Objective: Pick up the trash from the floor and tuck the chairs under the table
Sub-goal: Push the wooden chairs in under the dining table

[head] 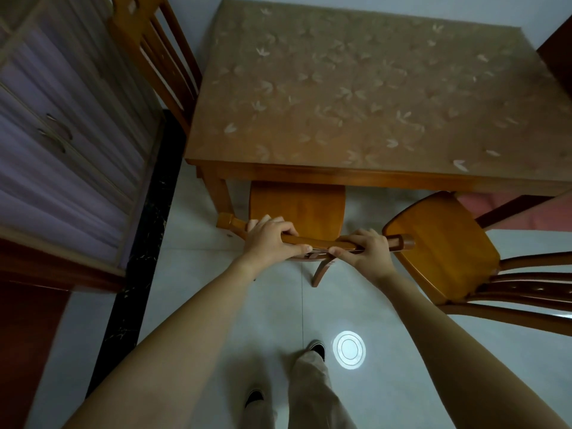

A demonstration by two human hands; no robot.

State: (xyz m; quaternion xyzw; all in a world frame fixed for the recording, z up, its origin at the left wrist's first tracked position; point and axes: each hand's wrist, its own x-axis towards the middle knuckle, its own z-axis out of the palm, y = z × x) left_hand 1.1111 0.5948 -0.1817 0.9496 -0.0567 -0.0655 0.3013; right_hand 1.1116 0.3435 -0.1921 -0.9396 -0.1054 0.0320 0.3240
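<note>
Both hands are clamped on the top rail of the chair at center frame: left hand [268,239] near the rail's left end, right hand [363,249] toward its right. The rail runs left-right, parallel to the desk [356,178] edge just above, seat partly under. Another chair [445,246] sits right, angled out.

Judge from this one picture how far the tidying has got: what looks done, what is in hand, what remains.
Done: no trash shows on the visible floor. In hand: the left hand and right hand grip the top rail of the near chair, whose seat sits partly under the table. Left: the right-hand chair stands angled, clear of the table.
</note>
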